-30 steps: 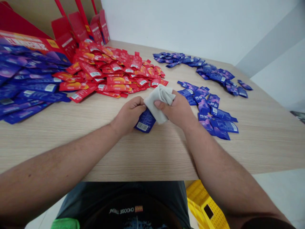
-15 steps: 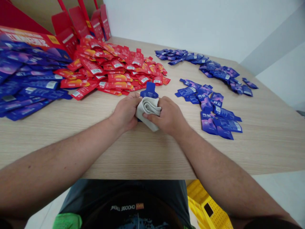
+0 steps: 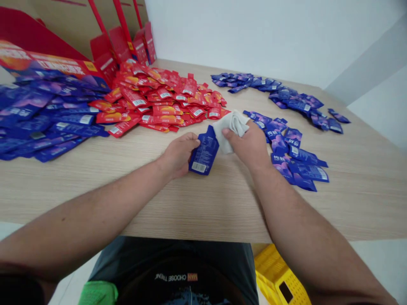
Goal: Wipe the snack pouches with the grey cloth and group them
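Observation:
My left hand (image 3: 180,156) grips a blue pouch (image 3: 204,153) by its left edge, its barcode side facing up toward me. In my right hand (image 3: 251,144) is a folded pale cloth (image 3: 226,127), pinched under the thumb. The cloth's left edge is close against the pouch's upper right side; whether they touch I cannot tell. Just beyond my right hand lies a loose group of blue pouches (image 3: 302,153), partly hidden by that hand. A heap of red pouches (image 3: 165,98) lies past my left hand.
A large pile of blue pouches (image 3: 47,114) covers the table's left side, before a printed red box (image 3: 63,63). More red cartons (image 3: 121,44) stand at the back left. A row of blue pouches (image 3: 286,97) runs along the back right. Below the table (image 3: 197,212) is a yellow crate (image 3: 282,275).
My right hand has moved right with the cloth, away from the front of the pouch. The pouch, still in my left hand, is now tilted and mostly uncovered. The view has shifted slightly.

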The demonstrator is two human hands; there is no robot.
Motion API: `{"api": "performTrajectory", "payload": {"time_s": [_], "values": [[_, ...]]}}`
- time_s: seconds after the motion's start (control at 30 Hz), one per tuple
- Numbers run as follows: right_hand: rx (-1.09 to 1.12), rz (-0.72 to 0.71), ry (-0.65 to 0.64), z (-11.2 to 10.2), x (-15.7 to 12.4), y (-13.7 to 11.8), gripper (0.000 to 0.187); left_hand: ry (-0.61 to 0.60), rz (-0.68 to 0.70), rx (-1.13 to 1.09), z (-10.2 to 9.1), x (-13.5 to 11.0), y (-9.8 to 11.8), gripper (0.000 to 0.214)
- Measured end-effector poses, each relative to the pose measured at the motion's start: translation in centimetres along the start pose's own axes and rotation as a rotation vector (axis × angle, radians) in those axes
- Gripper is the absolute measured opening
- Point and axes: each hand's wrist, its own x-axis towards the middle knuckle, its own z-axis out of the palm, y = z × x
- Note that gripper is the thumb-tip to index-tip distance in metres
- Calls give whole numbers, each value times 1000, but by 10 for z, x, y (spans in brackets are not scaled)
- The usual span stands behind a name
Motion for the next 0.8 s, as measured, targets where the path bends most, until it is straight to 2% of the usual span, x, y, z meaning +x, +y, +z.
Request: {"api": "performTrajectory", "payload": {"time_s": [0.1, 0.2, 0.27, 0.37, 0.43, 0.5, 0.57, 0.7, 0.8], "values": [[50, 97, 62, 2, 5, 11, 45, -81, 44, 39, 0, -7, 6, 14], [10, 189, 72, 4, 6, 14, 45, -126, 186, 129, -6, -14, 21, 15], [-10, 211, 57, 5, 4, 14, 43, -126, 299, 218, -18, -18, 33, 16], [-23, 188, 35, 6, 2, 12, 44, -101, 457, 398, -50, -27, 52, 17], [-33, 174, 19, 6, 0, 11, 44, -13, 563, 555, -78, -36, 66, 18], [-45, 175, -12, 7, 0, 11, 44, 155, 691, 763, -108, -47, 82, 18], [-57, 185, -43, 8, -1, 11, 45, 311, 752, 945, -137, -59, 99, 15], [-83, 185, -64, 10, -1, 13, 48, 590, 772, 1213, -189, -85, 122, 13], [-101, 161, -89, 12, -1, 15, 46, 721, 766, 1320, -215, -102, 119, 16]]}}
